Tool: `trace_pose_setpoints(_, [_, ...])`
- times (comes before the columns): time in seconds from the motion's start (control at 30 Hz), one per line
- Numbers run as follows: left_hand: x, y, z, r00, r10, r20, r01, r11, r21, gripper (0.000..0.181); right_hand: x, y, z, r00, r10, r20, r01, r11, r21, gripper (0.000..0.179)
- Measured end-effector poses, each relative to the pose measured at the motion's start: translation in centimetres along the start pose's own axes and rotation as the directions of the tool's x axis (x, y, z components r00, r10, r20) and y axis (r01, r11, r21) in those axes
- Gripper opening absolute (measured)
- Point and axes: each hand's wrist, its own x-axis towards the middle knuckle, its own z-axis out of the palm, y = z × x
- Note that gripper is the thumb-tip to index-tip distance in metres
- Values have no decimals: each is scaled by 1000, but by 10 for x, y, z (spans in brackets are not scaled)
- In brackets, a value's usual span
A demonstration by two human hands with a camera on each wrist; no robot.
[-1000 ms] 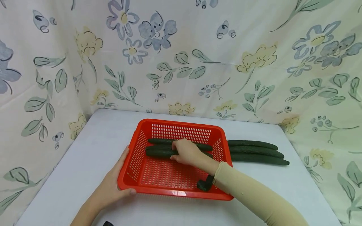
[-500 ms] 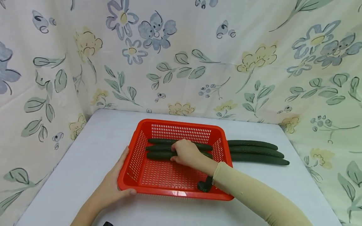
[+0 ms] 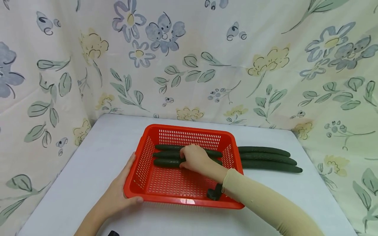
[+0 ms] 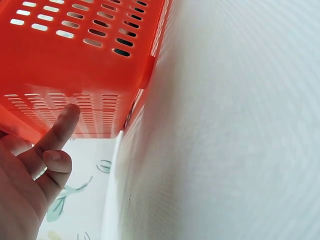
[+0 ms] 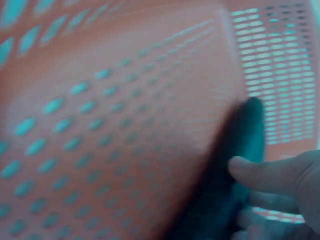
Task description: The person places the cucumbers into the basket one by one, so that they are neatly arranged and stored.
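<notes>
A red plastic basket (image 3: 165, 197) with slotted walls stands on the white table. Three dark green cucumbers lie side by side inside it, lengthwise: the back one (image 3: 166, 147), the middle one (image 3: 165, 154) and the front one (image 3: 165, 163). My right hand (image 3: 197, 160) reaches in over their middles, thumb and fingers around the front cucumber, hiding part of it. The right wrist view shows the thumb against that cucumber's side (image 5: 252, 130). At the basket's left front corner rests my left hand (image 3: 118, 193), thumb along the front rim, fingers fairly straight against the left side.
Right of the basket lie three more long cucumbers (image 3: 268, 159) in a row on the white tabletop (image 3: 106, 141). A black device (image 3: 215, 192) sits at my right wrist. Behind the table hangs a flowered curtain (image 3: 189, 85).
The front cucumber has shifted slightly toward me with my right hand, opening a small gap to the middle one. My left hand and the basket have kept their place.
</notes>
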Motion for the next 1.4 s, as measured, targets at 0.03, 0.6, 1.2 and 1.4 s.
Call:
trace_pose_setpoints(0.03, [0,0,0,1000,4,-2,-4,1000,5,132,0,0,-3,1000,5,-3,-5,1000,18,26])
trace_pose_setpoints(0.6, [0,-3,0,1000,0,3,0,1000,-16,131,-25,50,-73,971,153,-182,-57,893,447,45])
trace_pose_setpoints(1.2, [0,0,0,1000,8,9,-8,1000,-8,131,-90,123,-80,916,310,-255,-119,816,566,41])
trace_pose_setpoints(1.4, [0,-2,0,1000,15,14,-14,999,-28,131,-109,142,-73,899,333,-283,-119,809,576,45])
